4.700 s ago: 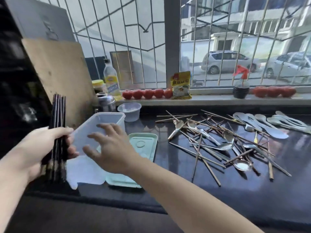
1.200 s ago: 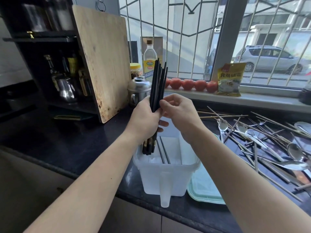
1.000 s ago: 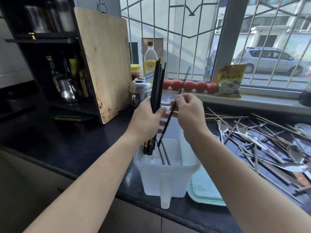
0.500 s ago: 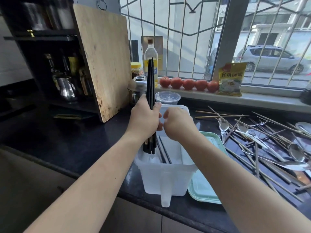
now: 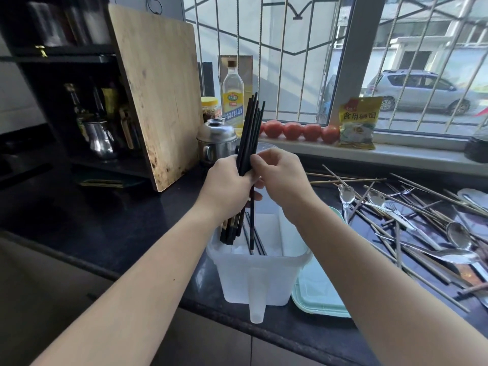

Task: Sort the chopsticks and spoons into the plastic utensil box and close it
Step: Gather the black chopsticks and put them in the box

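My left hand (image 5: 227, 186) grips a bundle of black chopsticks (image 5: 249, 133) upright over the translucent plastic utensil box (image 5: 260, 280) at the counter's front edge. My right hand (image 5: 278, 175) pinches one black chopstick (image 5: 252, 220) of that bundle, its lower end hanging down into the box. A few black chopsticks lie inside the box. The pale green lid (image 5: 318, 297) lies flat to the right of the box. Wooden chopsticks (image 5: 348, 178) and metal spoons (image 5: 459, 235) are scattered over the dark counter on the right.
A wooden cutting board (image 5: 158, 88) leans against a dark shelf at the left. A steel pot (image 5: 217, 142), an oil bottle (image 5: 233, 97), tomatoes (image 5: 293, 130) and a yellow packet (image 5: 358, 122) stand behind the box along the window sill.
My right hand placed a chopstick low in the box half a second ago. It has come back up to the bundle and now pinches another black chopstick there.
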A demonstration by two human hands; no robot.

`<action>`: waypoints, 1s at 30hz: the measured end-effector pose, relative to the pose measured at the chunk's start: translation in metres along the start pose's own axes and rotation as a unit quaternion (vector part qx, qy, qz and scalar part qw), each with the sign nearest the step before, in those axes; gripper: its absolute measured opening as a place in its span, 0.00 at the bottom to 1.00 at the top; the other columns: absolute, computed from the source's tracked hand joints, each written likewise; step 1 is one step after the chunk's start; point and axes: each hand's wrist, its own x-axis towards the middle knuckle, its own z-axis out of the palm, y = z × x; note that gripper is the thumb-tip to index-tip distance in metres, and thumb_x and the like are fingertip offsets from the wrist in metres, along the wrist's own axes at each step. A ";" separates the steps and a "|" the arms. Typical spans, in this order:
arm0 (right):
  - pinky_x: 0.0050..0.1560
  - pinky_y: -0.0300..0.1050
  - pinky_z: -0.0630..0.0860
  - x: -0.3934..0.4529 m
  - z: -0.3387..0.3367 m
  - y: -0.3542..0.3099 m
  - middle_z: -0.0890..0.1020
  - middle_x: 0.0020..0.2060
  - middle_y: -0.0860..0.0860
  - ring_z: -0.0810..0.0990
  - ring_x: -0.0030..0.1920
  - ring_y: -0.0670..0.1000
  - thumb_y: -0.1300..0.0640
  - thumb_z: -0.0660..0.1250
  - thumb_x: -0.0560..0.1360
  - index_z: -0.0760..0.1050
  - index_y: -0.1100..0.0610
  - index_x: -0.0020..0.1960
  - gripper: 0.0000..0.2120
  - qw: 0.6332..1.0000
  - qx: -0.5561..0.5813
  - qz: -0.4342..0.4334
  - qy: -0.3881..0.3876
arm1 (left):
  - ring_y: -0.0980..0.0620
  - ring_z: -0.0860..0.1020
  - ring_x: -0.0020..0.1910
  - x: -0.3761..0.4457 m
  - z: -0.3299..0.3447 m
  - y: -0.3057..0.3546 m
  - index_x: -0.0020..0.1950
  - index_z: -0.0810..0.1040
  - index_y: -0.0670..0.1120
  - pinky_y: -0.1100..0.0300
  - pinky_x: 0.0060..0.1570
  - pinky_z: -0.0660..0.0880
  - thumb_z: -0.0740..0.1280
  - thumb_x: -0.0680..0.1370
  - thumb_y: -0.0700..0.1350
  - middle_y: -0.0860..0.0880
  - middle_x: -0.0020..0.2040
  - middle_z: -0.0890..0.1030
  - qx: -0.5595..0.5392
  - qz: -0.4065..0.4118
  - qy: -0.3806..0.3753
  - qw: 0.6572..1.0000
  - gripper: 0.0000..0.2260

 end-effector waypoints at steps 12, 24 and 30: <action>0.47 0.54 0.75 -0.002 0.000 -0.001 0.80 0.45 0.52 0.78 0.46 0.55 0.52 0.60 0.83 0.73 0.56 0.51 0.08 0.974 -0.193 -0.018 0.119 | 0.45 0.85 0.34 0.003 -0.001 -0.003 0.53 0.74 0.43 0.43 0.38 0.84 0.63 0.84 0.43 0.41 0.42 0.84 -0.042 -0.032 0.064 0.997 0.04; 0.40 0.49 0.71 -0.013 0.012 -0.004 0.68 0.36 0.53 0.74 0.42 0.57 0.62 0.61 0.78 0.62 0.55 0.37 0.14 0.854 -0.507 0.048 -0.108 | 0.49 0.80 0.25 0.006 0.002 -0.004 0.49 0.73 0.42 0.57 0.27 0.79 0.63 0.84 0.42 0.42 0.34 0.80 -0.002 -0.013 0.102 0.995 0.06; 0.44 0.46 0.69 -0.008 0.007 0.003 0.77 0.51 0.55 0.75 0.49 0.56 0.62 0.61 0.79 0.76 0.59 0.54 0.07 0.889 -0.455 0.007 -0.039 | 0.44 0.83 0.29 0.005 0.001 -0.004 0.49 0.72 0.45 0.50 0.31 0.82 0.62 0.85 0.44 0.40 0.39 0.81 0.000 -0.018 0.092 0.996 0.05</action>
